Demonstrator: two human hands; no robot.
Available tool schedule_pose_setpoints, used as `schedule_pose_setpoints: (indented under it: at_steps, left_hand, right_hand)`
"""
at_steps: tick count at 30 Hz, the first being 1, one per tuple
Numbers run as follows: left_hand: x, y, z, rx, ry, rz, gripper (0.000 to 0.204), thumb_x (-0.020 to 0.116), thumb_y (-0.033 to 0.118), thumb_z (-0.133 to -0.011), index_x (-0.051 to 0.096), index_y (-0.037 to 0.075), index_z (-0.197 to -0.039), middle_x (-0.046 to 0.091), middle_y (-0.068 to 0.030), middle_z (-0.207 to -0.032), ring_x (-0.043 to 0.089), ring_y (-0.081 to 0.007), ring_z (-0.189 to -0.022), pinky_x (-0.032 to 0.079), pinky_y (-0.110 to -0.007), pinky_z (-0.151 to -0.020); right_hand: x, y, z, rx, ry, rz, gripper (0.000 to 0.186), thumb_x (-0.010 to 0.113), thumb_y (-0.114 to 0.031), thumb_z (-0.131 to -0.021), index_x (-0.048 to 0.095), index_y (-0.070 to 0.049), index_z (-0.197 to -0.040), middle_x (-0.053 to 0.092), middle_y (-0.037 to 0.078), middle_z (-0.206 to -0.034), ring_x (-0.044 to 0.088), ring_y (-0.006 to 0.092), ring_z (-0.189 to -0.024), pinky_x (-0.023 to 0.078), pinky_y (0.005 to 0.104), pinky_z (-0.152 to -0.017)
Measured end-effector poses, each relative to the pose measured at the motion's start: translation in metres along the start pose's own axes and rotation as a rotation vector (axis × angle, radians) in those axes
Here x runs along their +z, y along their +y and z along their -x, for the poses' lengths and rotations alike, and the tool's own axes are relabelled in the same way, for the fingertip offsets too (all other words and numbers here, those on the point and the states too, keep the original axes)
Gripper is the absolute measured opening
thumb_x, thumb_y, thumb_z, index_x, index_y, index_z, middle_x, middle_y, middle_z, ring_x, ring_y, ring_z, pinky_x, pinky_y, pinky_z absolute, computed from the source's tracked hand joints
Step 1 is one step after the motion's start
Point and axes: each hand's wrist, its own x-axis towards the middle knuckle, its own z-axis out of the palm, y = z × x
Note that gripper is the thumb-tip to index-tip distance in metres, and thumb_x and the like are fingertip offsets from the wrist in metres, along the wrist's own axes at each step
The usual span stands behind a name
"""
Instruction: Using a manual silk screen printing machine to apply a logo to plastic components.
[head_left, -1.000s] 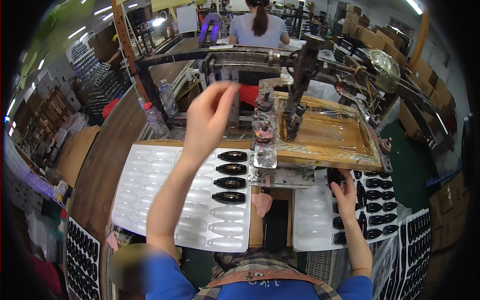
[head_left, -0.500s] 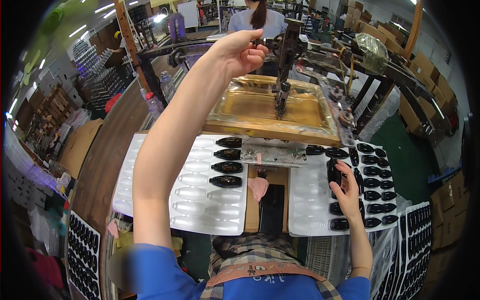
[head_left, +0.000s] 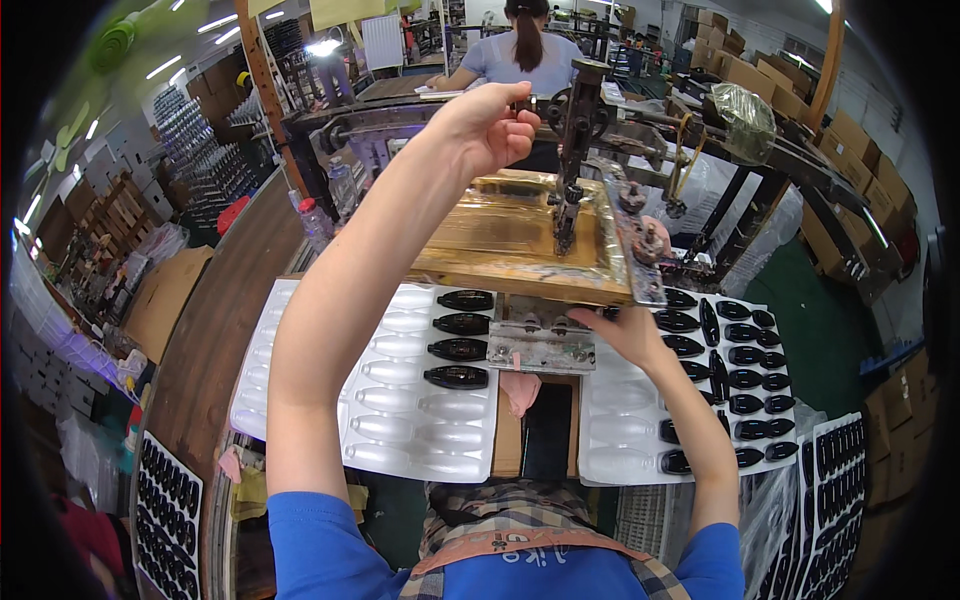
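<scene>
My left hand (head_left: 490,128) is raised and closed around a small dark handle at the black upright arm (head_left: 574,140) of a screen-printing press. Under that arm lies a wooden-edged printing screen (head_left: 520,282) with an amber mesh. My right hand (head_left: 628,336) reaches beneath the screen's front right edge, beside a metal fixture (head_left: 540,345). Its thumb shows, but the other fingers and anything in them are hidden. A white moulded tray (head_left: 400,401) at left bears a column of glossy black bottle-shaped pieces (head_left: 458,349). More such pieces (head_left: 745,354) fill part of the right tray (head_left: 612,428).
A pink cloth (head_left: 520,392) hangs below the fixture, above a black panel (head_left: 548,430). Plastic bottles (head_left: 316,222) stand at left by the press frame. Further filled trays (head_left: 168,515) lie low on both sides. Another person (head_left: 524,60) sits beyond the press.
My right hand has gone from the right tray, where it held a black piece, to the fixture under the screen. The screen has shifted left. My left hand keeps its grip.
</scene>
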Motion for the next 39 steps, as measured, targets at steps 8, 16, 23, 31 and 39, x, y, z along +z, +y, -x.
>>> schedule_pose_setpoints:
  at_steps: [8, 16, 23, 31, 39]
  left_hand:
    - [-0.021, -0.063, 0.115, 0.338, -0.291, -0.219, 0.047, 0.050, 0.024, -0.087, 0.030, 0.001, -0.122, 0.054, -0.0102, -0.080, 0.054, -0.0142, -0.048, 0.041, -0.020, -0.035]
    - [-0.139, -0.239, 0.211, 0.188, -0.395, -1.533, 0.062, 0.063, 0.034, -0.074, 0.038, 0.016, -0.127, 0.025, -0.0193, -0.135, 0.016, -0.0408, -0.126, 0.017, -0.051, -0.101]
    - [-0.166, -0.289, 0.219, 0.103, -0.202, -1.729, 0.069, 0.066, 0.023, -0.070, 0.033, 0.027, -0.130, 0.017, -0.0148, -0.139, 0.008, -0.0406, -0.128, 0.009, -0.062, -0.097]
    - [-0.151, -0.242, 0.203, 0.330, -0.070, -1.535, 0.050, 0.060, 0.019, -0.076, 0.045, 0.015, -0.123, 0.035, -0.0151, -0.130, 0.020, -0.0371, -0.126, 0.012, -0.060, -0.098]
    - [-0.129, -0.172, 0.052, 0.435, 0.122, -1.062, 0.025, 0.053, 0.009, -0.080, 0.055, 0.003, -0.104, 0.053, -0.0169, -0.108, 0.046, -0.0323, -0.106, 0.034, -0.037, -0.090]
  right_hand:
    - [0.026, 0.004, -0.009, 0.057, -0.214, 0.173, 0.051, 0.063, -0.037, -0.075, 0.050, 0.001, -0.105, 0.056, 0.011, -0.085, 0.054, 0.0243, -0.073, 0.044, 0.0321, -0.069]
    - [-0.031, 0.076, 0.015, 0.219, -0.003, 0.425, 0.029, 0.045, -0.012, -0.082, 0.048, 0.001, -0.108, 0.050, 0.020, -0.109, 0.045, 0.0343, -0.104, 0.036, 0.0393, -0.089]
    - [-0.008, 0.061, 0.007, 0.500, -0.602, 1.005, 0.040, 0.052, -0.021, -0.075, 0.049, -0.002, -0.110, 0.050, 0.019, -0.111, 0.044, 0.0340, -0.105, 0.032, 0.0421, -0.093]
    - [-0.026, 0.104, 0.028, -0.092, -0.057, 0.929, 0.032, 0.056, -0.007, -0.070, 0.052, -0.003, -0.102, 0.055, 0.017, -0.098, 0.052, 0.0319, -0.093, 0.041, 0.0408, -0.081]
    - [-0.047, 0.033, 0.031, 0.259, 0.057, 0.269, 0.050, 0.066, -0.007, -0.066, 0.045, -0.006, -0.112, 0.057, 0.010, -0.084, 0.050, 0.0144, -0.064, 0.043, 0.0250, -0.057]
